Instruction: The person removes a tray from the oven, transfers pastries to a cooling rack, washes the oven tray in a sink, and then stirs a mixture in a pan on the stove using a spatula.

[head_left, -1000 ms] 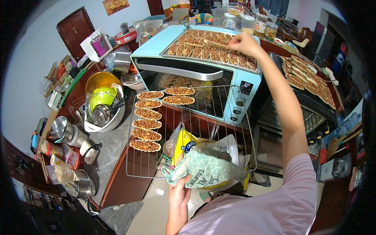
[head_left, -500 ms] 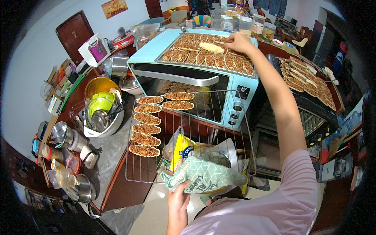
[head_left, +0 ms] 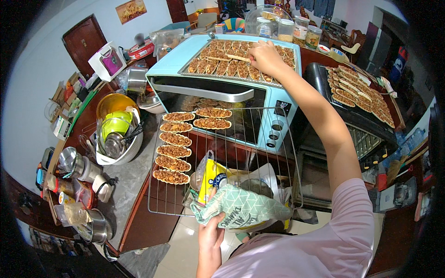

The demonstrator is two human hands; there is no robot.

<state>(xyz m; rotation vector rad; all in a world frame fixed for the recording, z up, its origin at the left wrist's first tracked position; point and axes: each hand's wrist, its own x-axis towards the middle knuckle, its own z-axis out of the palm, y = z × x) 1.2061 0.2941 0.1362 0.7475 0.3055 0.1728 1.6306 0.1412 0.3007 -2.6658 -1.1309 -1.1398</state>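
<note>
My left hand (head_left: 212, 231) grips a pale green patterned cloth (head_left: 252, 208) at the near edge of a wire rack (head_left: 236, 162). Several boat-shaped, nut-topped tartlets (head_left: 172, 151) lie on the rack's left side, with two more beside them near its far edge. On top of the light blue oven (head_left: 174, 52), a tray (head_left: 185, 73) is filled with rows of similar tartlets. My right hand (head_left: 266, 58) is over that tray, fingers closed on the end of a pale boat-shaped tartlet (head_left: 237, 57) seen edge-on. The fingertips are partly hidden.
A black oven (head_left: 320, 83) at right carries more tartlets (head_left: 357, 95). Lidded jars (head_left: 285, 31) stand behind the blue oven. To the left, a white basket (head_left: 132, 150) of bowls and pots (head_left: 98, 227) crowd the grey counter (head_left: 134, 185). Yellow packaging (head_left: 214, 178) shows below the rack.
My right hand has shifted left over the tray and closed on the pale tartlet, which now shows edge-on instead of broad side. My left hand and the rack are nearly still.
</note>
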